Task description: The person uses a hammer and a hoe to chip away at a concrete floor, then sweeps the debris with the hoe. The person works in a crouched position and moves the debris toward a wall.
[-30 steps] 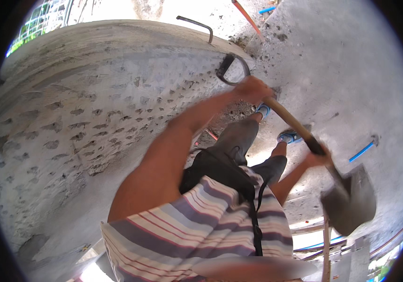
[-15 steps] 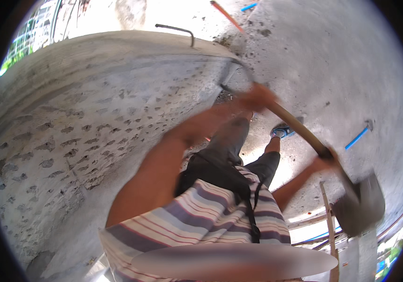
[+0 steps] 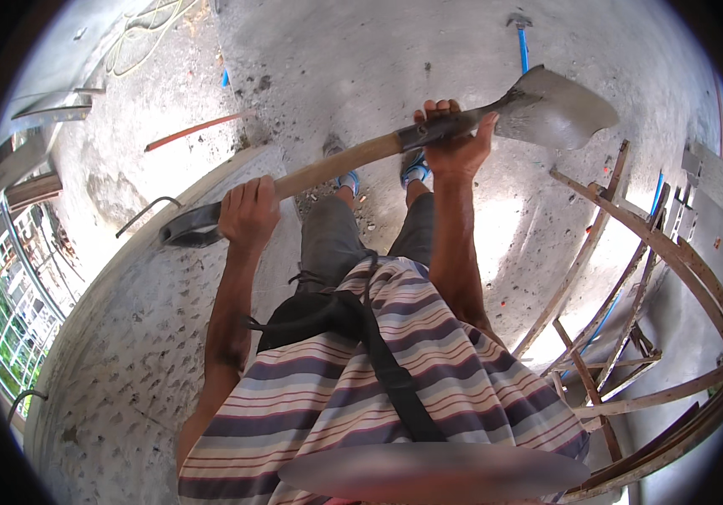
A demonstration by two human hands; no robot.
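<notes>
Clasping a shovel (image 3: 340, 163): left grip (image 3: 248, 210) overhand, right grip (image 3: 456, 141) underhand.

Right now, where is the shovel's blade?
In the head view, the blade is at upper right, just beyond the right hand's grip and below the blue rod.

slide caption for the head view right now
Shovel held two-handed above a grey floor: left hand near the black grip, right hand near the blade.

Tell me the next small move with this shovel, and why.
Probably lower the blade a little toward the floor: the shovel seems held up off it, with the left hand beside the grip and the right hand near the blade, which should help steer it.
</notes>
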